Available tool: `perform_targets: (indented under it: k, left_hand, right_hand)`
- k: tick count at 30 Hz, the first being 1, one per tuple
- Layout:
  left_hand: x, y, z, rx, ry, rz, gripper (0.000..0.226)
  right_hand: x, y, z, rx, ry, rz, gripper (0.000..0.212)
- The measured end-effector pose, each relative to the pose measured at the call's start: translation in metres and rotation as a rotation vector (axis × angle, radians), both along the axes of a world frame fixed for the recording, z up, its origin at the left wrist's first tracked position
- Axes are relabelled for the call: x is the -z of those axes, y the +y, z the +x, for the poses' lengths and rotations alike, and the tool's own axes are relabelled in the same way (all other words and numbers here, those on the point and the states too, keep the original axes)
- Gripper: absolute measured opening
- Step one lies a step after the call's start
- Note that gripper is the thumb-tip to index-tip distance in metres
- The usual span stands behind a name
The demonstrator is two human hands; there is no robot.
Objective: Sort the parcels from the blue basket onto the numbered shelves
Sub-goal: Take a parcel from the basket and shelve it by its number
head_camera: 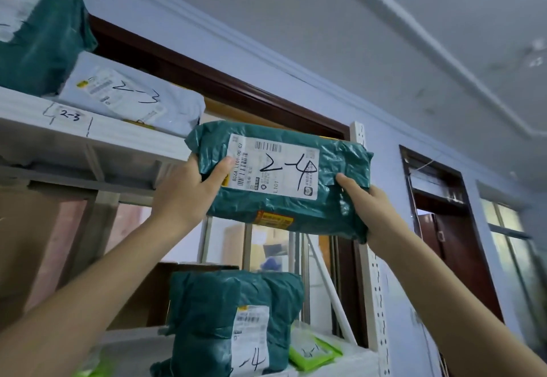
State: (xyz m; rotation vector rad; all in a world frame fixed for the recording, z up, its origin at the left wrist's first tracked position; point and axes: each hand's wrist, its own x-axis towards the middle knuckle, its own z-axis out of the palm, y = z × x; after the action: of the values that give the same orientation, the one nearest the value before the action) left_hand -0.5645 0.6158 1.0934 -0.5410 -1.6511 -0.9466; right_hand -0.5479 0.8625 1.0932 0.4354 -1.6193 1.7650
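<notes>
Parcel (281, 180) marked 2-4 is high in the air at the right end of the top shelf (97, 131), grasped by left hand (189, 190) and right hand (370, 208), and slippery wrap could slide out before it lands.

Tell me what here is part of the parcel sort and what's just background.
Job:
- 2-4 parcel, held by left hand and right hand
- top shelf with 2-3 tag
- 2-3 parcel
- lower green parcel

Background:
- door frame
- window
- ceiling
</notes>
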Motion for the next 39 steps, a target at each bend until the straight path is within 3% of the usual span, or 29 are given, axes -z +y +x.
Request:
perform_targets:
  k: [3,14,21,25,30,35,39]
  left_hand:
    - [-0.014,0.008,-0.016,-0.133,0.032,-0.018,0.044]
    - [-0.046,0.053,-0.072,-0.318,0.102,0.001,0.052]
    - [-0.084,0.076,-0.088,-0.427,0.195,0.039,0.052]
    - [-0.105,0.089,-0.097,-0.414,0.313,0.03,0.046]
    - [-0.122,0.089,-0.104,-0.479,0.466,0.042,0.044]
    - [-0.129,0.081,-0.116,-0.667,0.392,-0.063,0.05]
    - [-0.131,0.068,-0.133,-0.665,0.313,-0.041,0.049]
  right_hand:
    - [-0.012,0.009,-0.014,-0.027,0.024,0.01,0.022]
    - [-0.059,0.046,-0.077,0.027,0.136,0.069,0.03]
    - [-0.095,0.069,-0.121,-0.078,0.298,0.105,0.016]
    - [-0.113,0.075,-0.144,-0.142,0.364,0.016,0.018]
    - [-0.134,0.067,-0.164,-0.189,0.586,-0.082,0.028]
    - [-0.144,0.054,-0.184,-0.219,0.603,-0.099,0.028]
    - [-0.146,0.039,-0.206,-0.198,0.593,-0.075,0.026]
